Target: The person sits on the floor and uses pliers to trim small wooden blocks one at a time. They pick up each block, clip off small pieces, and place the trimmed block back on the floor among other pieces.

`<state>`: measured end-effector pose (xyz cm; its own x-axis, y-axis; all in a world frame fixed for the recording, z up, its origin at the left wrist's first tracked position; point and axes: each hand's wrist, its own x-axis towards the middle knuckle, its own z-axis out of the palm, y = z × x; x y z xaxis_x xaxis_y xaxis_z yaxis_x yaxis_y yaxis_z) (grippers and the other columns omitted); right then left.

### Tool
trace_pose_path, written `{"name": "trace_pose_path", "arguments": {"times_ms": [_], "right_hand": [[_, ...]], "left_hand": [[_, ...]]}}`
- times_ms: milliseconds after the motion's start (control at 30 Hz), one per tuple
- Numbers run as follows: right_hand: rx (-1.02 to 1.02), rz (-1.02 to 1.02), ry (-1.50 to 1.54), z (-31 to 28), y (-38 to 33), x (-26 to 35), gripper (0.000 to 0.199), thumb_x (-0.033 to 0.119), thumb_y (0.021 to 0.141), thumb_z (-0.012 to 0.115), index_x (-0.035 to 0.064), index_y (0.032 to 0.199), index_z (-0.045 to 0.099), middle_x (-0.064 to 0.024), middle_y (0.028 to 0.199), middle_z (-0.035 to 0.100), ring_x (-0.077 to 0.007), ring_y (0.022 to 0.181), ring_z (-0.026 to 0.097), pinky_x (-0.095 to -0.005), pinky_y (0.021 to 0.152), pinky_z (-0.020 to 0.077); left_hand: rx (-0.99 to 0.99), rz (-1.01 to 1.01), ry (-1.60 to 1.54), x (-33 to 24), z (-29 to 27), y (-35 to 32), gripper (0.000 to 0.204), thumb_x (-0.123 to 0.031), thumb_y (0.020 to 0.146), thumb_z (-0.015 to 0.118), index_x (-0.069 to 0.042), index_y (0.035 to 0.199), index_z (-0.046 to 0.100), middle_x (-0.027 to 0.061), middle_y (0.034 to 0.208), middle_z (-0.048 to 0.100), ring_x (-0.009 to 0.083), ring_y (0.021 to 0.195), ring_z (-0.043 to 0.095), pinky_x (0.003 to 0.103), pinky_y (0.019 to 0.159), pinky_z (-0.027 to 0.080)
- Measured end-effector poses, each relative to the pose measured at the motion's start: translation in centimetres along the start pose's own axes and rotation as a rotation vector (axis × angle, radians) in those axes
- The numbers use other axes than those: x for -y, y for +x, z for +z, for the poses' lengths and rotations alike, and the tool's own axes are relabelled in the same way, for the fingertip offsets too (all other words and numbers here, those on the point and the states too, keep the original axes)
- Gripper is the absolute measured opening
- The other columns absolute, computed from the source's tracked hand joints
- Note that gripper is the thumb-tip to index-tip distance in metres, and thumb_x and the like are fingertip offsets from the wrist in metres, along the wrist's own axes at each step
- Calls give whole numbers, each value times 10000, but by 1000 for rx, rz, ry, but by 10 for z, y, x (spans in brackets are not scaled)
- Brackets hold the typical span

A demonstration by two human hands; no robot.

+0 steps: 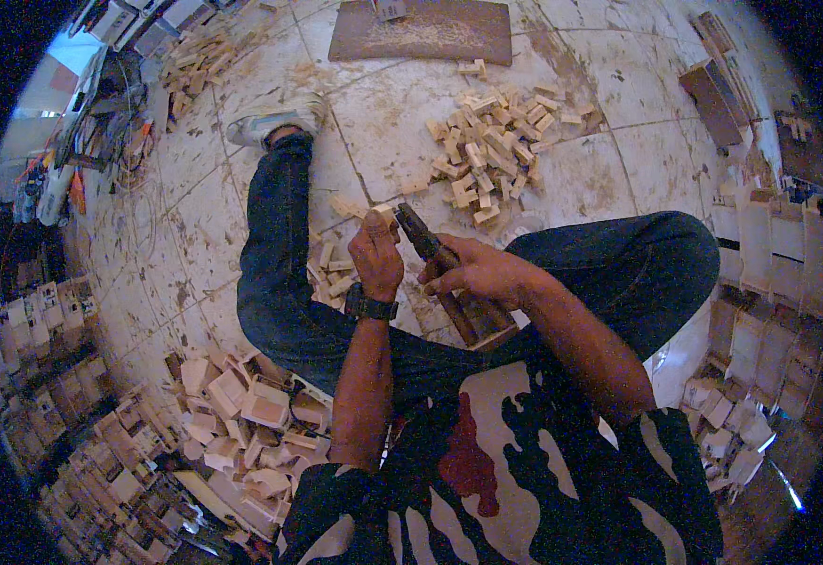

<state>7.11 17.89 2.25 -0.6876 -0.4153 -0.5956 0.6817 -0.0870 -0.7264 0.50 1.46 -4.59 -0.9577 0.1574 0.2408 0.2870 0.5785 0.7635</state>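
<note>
Along the left edge, stacks of small pale wooden boxes (pixel 63 395) crowd the floor, and nearer the person a loose heap of similar light box pieces (pixel 247 414) lies beside the left knee. The person sits on the stained tiled floor (pixel 185 245) with the left leg stretched out toward a white shoe (pixel 275 122). The left hand (pixel 376 256), with a dark watch (pixel 371 307) on its wrist, is closed around a small wooden block (pixel 380 213), pinching it upright in front of the body, above the lap. Just beside it, the right hand (pixel 475 273) is wrapped around a dark tool with a wooden handle (pixel 449 273), whose dark tip meets the block. Farther out on the floor lies a pile of small cut wood blocks (pixel 491 146), with a brown mat (pixel 421 33) beyond it. At the right edge stand rows of pale upright boxes (pixel 759 245).
</note>
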Motion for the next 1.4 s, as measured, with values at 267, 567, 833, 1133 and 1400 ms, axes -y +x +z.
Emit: {"name": "trace_pose_path", "arguments": {"times_ms": [267,567,833,1133,1400], "right_hand": [[10,-5,1,0,4,-2,495,36,767,601,45,1230,426,-77,982,591,-187,904,574,-342,796,473],[-144,-28,-314,12,-1,8,597,8,706,576,61,1273,395,-78,927,551,-197,857,532,-329,777,458],[-242,-149,-397,15,-5,9,668,-13,698,541,50,1333,341,-142,1024,565,-271,948,544,-363,851,443],[-143,-76,-270,9,-9,11,701,-6,717,557,74,1371,316,-115,1059,573,-229,968,554,-354,846,461],[6,-27,40,0,0,8,665,-5,719,581,104,1339,368,-75,1011,584,-183,933,557,-338,811,475]], "left_hand": [[0,-11,-26,5,5,0,532,-388,983,322,1,689,533,110,547,509,245,489,465,384,494,360],[128,-158,-89,5,6,2,569,-438,977,316,0,683,529,101,538,502,240,493,442,387,484,332],[57,-476,-457,-7,6,1,578,-453,980,310,18,734,535,73,596,497,198,525,437,380,500,338],[-59,-119,-63,2,16,-1,531,-363,987,313,42,733,544,151,637,543,262,565,472,414,545,364],[218,-371,-96,21,15,-5,339,-234,905,461,64,1067,465,231,1023,510,347,853,491,453,774,368]]}}
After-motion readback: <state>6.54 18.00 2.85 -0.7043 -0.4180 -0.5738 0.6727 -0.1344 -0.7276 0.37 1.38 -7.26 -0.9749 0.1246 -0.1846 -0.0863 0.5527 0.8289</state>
